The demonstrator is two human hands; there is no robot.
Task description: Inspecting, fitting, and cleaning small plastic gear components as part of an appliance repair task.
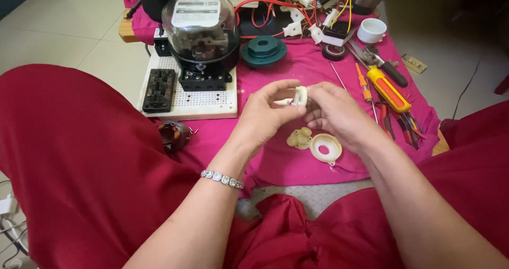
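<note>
A small cream plastic fitting [300,95] is held above the pink cloth [297,73], pinched between both hands. The left hand [265,112] grips its left side with thumb and fingers; the right hand [336,112] closes on its right side, equally near. Directly below lie a cream round insert [300,138] and a white ring cover [325,146]. Farther left stands a glass-domed electricity meter [200,33]; screwdrivers [387,89] lie to the right.
</note>
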